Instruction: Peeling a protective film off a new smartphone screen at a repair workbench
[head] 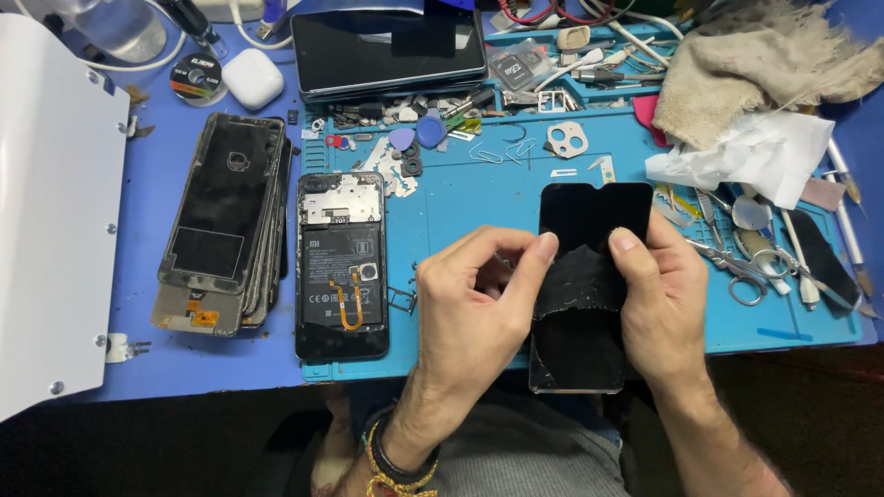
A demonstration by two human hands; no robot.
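Note:
My two hands hold a black phone screen panel (589, 216) upright over the front edge of a blue work mat (479, 198). My left hand (474, 304) pinches a black film or cloth (580, 281) that lies across the panel's middle, thumb against its left side. My right hand (668, 304) grips the panel's right edge, thumb tip on the glass. An opened phone (341, 267) with bare battery and orange flex cable lies face down to the left.
A stack of black screen frames (226, 221) lies left of the opened phone. Small parts, picks and screws litter the mat's far side. Scissors and tweezers (737, 267) lie right, near a grey rag (764, 64). A white case (251, 78) and a tablet (387, 46) sit behind.

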